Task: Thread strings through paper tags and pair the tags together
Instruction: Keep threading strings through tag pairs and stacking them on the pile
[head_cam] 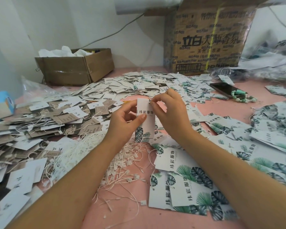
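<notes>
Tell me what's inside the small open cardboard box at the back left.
Crumpled white wrapping sticks out of the cardboard box, with small yellow and dark items behind it. Whatever lies deeper is covered by the wrapping and walls.

The tag (pixel 146 120) pinched between your left grip (pixel 124 121) and right grip (pixel 170 111) is smooth white card, matt, with dark printed leaves low down. Just below the grips, the strings (pixel 122 163) look like thin white cord with small plastic ends, on a matt pink desk (pixel 139 219). Left of the grips, the brown tags (pixel 68 118) are dull, kraft-like card. Beyond them, the small box (pixel 69 71) is plain corrugated cardboard. To the right, the phone (pixel 223 88) has a glossy dark face.
</notes>
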Available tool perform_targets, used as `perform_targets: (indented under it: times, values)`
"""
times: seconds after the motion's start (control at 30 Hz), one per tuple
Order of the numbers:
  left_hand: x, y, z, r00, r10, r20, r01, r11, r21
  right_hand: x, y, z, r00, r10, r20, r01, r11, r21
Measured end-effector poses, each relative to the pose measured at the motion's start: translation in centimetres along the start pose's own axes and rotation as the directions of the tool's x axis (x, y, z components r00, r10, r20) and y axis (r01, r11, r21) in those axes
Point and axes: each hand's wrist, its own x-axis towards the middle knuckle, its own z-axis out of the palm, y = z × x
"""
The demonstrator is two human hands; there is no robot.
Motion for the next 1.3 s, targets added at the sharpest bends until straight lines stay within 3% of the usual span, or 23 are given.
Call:
perform_targets:
  times: [0.57, 1.03, 1.3]
  values:
    - [-0.15, 0.32, 0.43, 0.996, 0.039, -0.086, -0.031, 0.996, 0.089, 0.08, -0.13, 0.19, 0.998, -0.052, 0.023, 0.052, 0.998, -0.038]
    - [-0.18, 0.12, 0.62, 0.998, 0.031, -0.050, -0.025, 0.992, 0.125, -0.10, -0.21, 0.31, 0.986, -0.167, 0.022, 0.168, 0.986, -0.017]
    - [-0.03, 0.02, 0.66, 0.995, 0.064, -0.073, -0.054, 0.991, 0.124, 0.03, 0.02, 0.38, 0.995, -0.099, 0.000, 0.099, 0.995, -0.018]
